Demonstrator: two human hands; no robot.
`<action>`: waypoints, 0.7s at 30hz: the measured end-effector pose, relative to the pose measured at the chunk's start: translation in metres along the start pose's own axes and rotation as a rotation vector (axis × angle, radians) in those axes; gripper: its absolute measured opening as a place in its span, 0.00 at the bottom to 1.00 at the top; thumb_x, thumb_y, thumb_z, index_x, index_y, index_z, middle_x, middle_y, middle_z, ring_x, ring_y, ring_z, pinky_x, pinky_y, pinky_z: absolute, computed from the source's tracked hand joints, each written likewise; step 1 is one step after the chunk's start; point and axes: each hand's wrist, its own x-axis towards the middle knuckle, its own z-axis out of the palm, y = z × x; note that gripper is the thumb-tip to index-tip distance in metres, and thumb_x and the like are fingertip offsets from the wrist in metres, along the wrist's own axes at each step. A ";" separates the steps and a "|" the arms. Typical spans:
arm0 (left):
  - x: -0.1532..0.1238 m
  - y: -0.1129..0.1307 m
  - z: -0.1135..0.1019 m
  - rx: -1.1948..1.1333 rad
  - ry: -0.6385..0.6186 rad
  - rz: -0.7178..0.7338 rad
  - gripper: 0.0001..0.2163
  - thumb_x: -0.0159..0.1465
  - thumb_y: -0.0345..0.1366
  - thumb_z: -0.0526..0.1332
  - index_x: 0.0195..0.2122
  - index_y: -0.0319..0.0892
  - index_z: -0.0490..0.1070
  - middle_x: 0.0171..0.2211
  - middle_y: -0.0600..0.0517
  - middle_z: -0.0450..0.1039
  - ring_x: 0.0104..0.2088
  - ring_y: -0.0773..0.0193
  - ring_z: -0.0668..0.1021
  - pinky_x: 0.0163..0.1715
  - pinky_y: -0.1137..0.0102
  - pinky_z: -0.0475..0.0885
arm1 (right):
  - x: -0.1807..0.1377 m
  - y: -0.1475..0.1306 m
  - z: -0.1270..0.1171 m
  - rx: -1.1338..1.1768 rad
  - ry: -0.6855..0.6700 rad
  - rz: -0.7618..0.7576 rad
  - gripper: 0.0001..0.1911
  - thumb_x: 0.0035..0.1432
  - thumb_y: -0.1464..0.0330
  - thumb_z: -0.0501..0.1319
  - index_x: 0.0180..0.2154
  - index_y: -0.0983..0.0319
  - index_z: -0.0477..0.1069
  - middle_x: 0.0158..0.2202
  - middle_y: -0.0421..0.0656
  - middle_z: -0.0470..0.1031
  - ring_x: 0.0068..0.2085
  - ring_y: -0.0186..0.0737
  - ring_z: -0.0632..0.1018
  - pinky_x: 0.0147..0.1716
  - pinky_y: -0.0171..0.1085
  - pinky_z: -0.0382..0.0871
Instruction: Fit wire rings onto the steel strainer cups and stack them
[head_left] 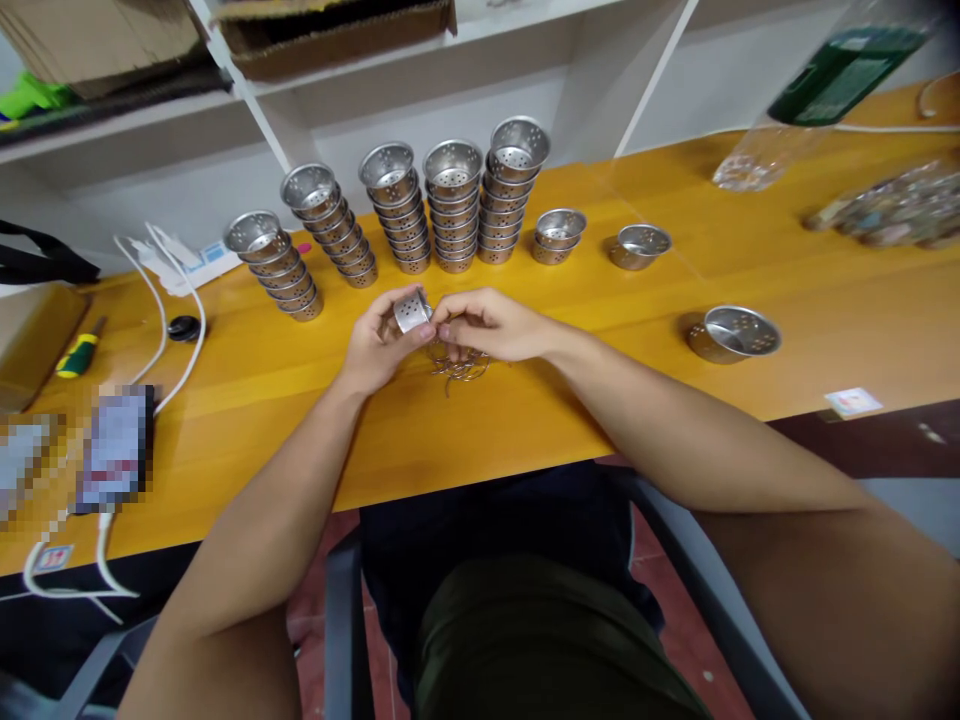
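Note:
My left hand (379,342) is closed around a small perforated metal cup (412,311), held on its side above the yellow table (525,420). My right hand (487,325) pinches at the cup's rim with thumb and fingers pressed together; what it grips there is too small to name. Under both hands lies a little pile of thin wire hooks (459,366). Behind them stand several leaning stacks of the same perforated cups (454,205).
Single cups sit at the right (733,333) and behind (639,245), with a short stack (559,235) beside them. A screwdriver (81,351), white cables (161,310) and a blurred phone (116,450) lie at the left. Clear bags (892,210) rest at the far right.

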 end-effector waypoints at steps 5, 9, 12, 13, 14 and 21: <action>0.001 0.003 0.003 -0.053 -0.020 -0.020 0.38 0.68 0.67 0.91 0.73 0.58 0.89 0.65 0.46 0.94 0.61 0.51 0.96 0.65 0.53 0.96 | -0.003 0.000 -0.009 -0.097 0.104 -0.137 0.29 0.79 0.41 0.80 0.43 0.57 0.80 0.39 0.41 0.82 0.39 0.40 0.76 0.44 0.42 0.75; 0.002 0.000 0.000 -0.046 -0.019 -0.029 0.40 0.67 0.68 0.91 0.74 0.59 0.88 0.67 0.45 0.93 0.64 0.47 0.96 0.69 0.49 0.96 | 0.001 0.002 -0.001 -0.073 0.201 -0.146 0.32 0.76 0.37 0.82 0.44 0.57 0.78 0.41 0.42 0.82 0.41 0.42 0.77 0.47 0.44 0.77; 0.001 -0.001 -0.001 -0.078 -0.034 -0.015 0.39 0.67 0.65 0.92 0.75 0.60 0.87 0.68 0.46 0.93 0.65 0.47 0.96 0.71 0.48 0.95 | 0.004 0.008 0.003 -0.027 0.245 -0.130 0.33 0.74 0.37 0.84 0.44 0.57 0.77 0.39 0.40 0.81 0.39 0.41 0.77 0.45 0.43 0.78; 0.001 0.000 -0.001 -0.099 -0.036 -0.019 0.39 0.67 0.63 0.93 0.74 0.60 0.88 0.67 0.46 0.93 0.64 0.48 0.96 0.71 0.48 0.95 | 0.005 0.010 0.003 -0.005 0.269 -0.121 0.34 0.73 0.36 0.85 0.43 0.56 0.77 0.39 0.40 0.82 0.39 0.41 0.78 0.44 0.42 0.79; 0.001 0.001 0.000 -0.127 -0.032 -0.030 0.39 0.65 0.62 0.94 0.74 0.59 0.89 0.66 0.46 0.94 0.63 0.48 0.97 0.70 0.49 0.95 | 0.006 0.010 0.003 0.023 0.291 -0.112 0.36 0.71 0.35 0.85 0.43 0.56 0.78 0.38 0.41 0.83 0.39 0.41 0.79 0.44 0.41 0.80; 0.004 0.001 0.001 -0.330 0.153 -0.156 0.35 0.62 0.59 0.96 0.67 0.59 0.92 0.73 0.47 0.91 0.67 0.48 0.93 0.71 0.55 0.91 | -0.001 0.006 -0.016 0.191 0.323 -0.129 0.34 0.72 0.35 0.86 0.41 0.56 0.81 0.36 0.42 0.85 0.35 0.40 0.81 0.41 0.42 0.84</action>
